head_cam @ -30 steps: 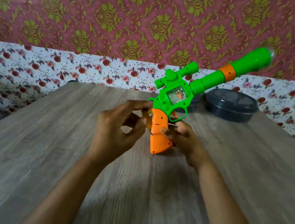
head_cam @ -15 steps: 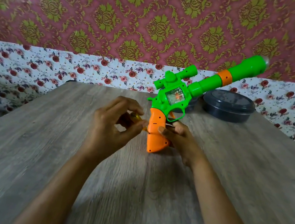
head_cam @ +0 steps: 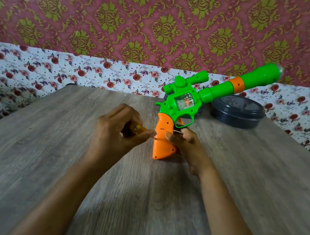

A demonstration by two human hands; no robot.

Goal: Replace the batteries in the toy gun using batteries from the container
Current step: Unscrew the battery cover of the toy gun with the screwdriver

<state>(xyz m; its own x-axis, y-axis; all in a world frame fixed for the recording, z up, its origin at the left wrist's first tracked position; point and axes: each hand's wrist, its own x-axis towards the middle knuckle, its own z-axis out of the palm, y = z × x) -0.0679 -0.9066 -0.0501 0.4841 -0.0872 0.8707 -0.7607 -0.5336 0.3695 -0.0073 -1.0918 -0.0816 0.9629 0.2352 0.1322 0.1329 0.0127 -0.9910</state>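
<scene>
Head view: my right hand [head_cam: 188,146] grips the gun [head_cam: 185,104] by its orange handle, butt on the table [head_cam: 39,159]. Light, rigid plastic, I judge. My left hand [head_cam: 115,131] pinches a small yellow tool [head_cam: 139,129] against the handle.

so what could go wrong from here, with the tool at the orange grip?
1. The left hand presses a small yellow-handled tool sideways against the orange plastic grip of the green toy gun; a slip could gouge the grip or jab the right hand behind it.
2. The gun stands on its grip end, steadied only by the right hand, so the long barrel could tip.
3. The dark round lidded container sits under the barrel and could be knocked.
</scene>
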